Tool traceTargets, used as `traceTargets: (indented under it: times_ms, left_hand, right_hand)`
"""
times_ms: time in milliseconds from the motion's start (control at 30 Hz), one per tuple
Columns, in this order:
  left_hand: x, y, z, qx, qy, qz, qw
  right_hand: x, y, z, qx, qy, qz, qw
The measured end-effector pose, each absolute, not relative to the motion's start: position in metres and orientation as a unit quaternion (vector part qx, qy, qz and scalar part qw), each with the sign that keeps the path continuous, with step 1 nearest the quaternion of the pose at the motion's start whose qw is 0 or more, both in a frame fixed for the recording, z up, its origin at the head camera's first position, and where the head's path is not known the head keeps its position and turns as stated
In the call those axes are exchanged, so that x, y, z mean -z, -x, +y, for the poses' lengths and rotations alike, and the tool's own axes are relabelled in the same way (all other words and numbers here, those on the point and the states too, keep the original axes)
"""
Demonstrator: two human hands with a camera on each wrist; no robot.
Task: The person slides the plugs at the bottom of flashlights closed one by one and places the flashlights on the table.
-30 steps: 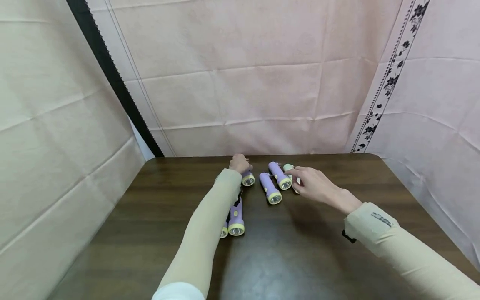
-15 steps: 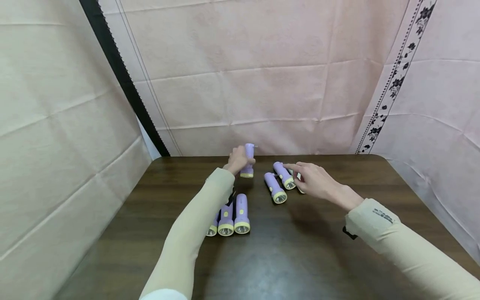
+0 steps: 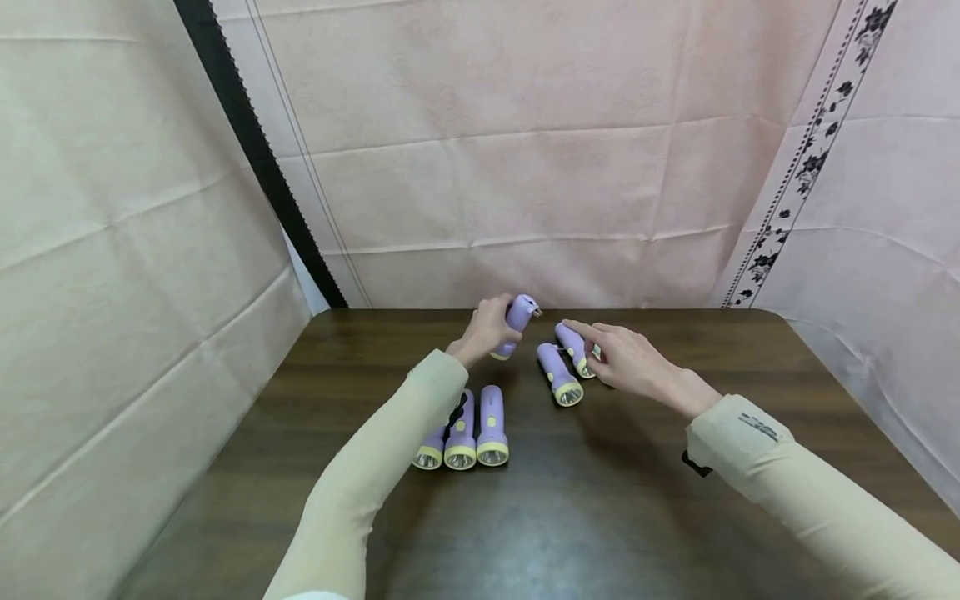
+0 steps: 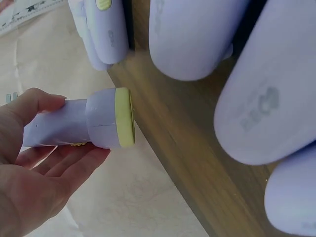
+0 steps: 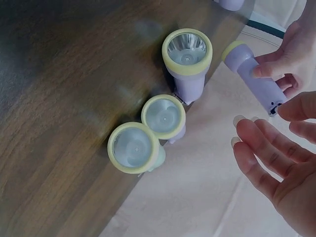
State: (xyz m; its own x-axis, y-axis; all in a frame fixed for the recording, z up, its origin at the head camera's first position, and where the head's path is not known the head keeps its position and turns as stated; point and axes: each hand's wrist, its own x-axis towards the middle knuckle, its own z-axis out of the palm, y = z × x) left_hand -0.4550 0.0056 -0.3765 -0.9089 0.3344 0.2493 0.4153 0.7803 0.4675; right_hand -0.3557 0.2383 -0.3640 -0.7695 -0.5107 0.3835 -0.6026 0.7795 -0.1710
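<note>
My left hand (image 3: pixel 483 332) grips a lilac flashlight (image 4: pixel 69 121) with a yellow rim, raised above the table's far edge. Metal plug prongs stick out of its tail, which tilts up to the right in the head view. My right hand (image 3: pixel 624 360) holds nothing; its fingers are loosely bent over the flashlights at the right. Under and beside it lie a lilac flashlight (image 3: pixel 558 375) and another lilac one (image 3: pixel 573 346). A pale green flashlight (image 5: pixel 157 159) beside them is mostly hidden by this hand in the head view.
Three lilac flashlights lie side by side nearer the front: a right one (image 3: pixel 492 425), a middle one (image 3: pixel 461 433) and a left one (image 3: pixel 429 450), partly under the left sleeve. The dark wooden table (image 3: pixel 600 517) ends at a cloth backdrop (image 3: pixel 525 183).
My left hand has lifted the lilac flashlight off the table and moved it right, tilting its tail toward my right hand. The right hand has hardly moved. The head view has shifted slightly.
</note>
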Motion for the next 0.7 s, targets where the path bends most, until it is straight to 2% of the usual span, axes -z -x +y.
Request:
traceTargets:
  times_ms: [233, 700]
  left_hand:
    - [0.378, 0.446, 0.01, 0.267, 0.227, -0.934, 0.067]
    - [0.38, 0.434, 0.017, 0.244, 0.288, -0.921, 0.097]
  right_hand:
    - [0.367, 0.361, 0.234, -0.138, -0.305, -0.93, 0.153]
    - [0.369, 0.36, 0.225, -0.131, -0.311, -0.93, 0.145]
